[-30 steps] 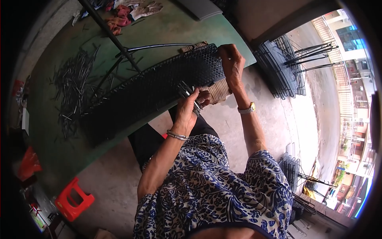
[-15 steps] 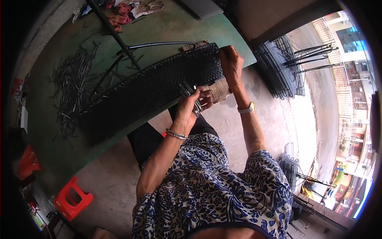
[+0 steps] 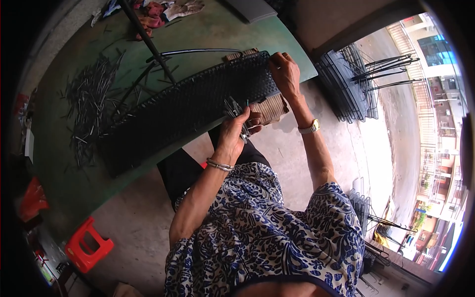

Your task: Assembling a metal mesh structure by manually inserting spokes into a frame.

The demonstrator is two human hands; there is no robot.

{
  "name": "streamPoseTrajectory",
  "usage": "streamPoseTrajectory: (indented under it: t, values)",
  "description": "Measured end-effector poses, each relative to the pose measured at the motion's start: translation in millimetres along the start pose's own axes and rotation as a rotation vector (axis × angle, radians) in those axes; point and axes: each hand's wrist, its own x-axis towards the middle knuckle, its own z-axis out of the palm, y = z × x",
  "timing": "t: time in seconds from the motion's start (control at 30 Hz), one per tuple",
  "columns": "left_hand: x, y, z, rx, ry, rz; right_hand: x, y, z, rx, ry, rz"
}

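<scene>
A long black woven panel (image 3: pixel 183 101) lies slantwise over the near edge of the green table (image 3: pixel 208 29). My right hand (image 3: pixel 284 74) is at the panel's far right corner, its fingers bent and pinched against the edge. Whatever those fingertips grip is hidden. Below the panel's near edge, my left hand (image 3: pixel 232 131) is closed around a bundle of short dark strips (image 3: pixel 235 109), which stick out past the thumb. Many similar loose strips (image 3: pixel 94 104) lie heaped on the table at the left.
A dark metal rod frame (image 3: pixel 148 49) rises behind the panel. Corrugated cardboard (image 3: pixel 271 110) shows beneath its right end. Crumpled cloths (image 3: pixel 153 20) lie at the back. Stacked black wire racks (image 3: pixel 346 84) stand beyond the table's right edge; a red plastic stool (image 3: pixel 88 246) is at lower left.
My right hand has shifted slightly left, and its wrist has turned a little. The panel's right end has moved slightly left with it. My left hand keeps its hold on the strips.
</scene>
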Motion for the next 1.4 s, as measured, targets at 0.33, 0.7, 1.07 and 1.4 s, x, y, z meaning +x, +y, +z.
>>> streamPoseTrajectory:
  t: [0.33,0.7,1.07,1.4]
  values:
    - [3,-8,2,0.017,-0.027,0.064,-10,-4,3,-0.068,0.031,0.058]
    - [0,-5,9,0.100,-0.014,0.120,-7,-1,0,-0.076,0.056,0.155]
    - [2,-5,6,0.077,-0.049,0.129,-8,-2,-1,-0.134,0.042,0.159]
    - [3,-3,8,-0.002,-0.027,0.161,-14,-6,-1,-0.104,0.077,0.183]
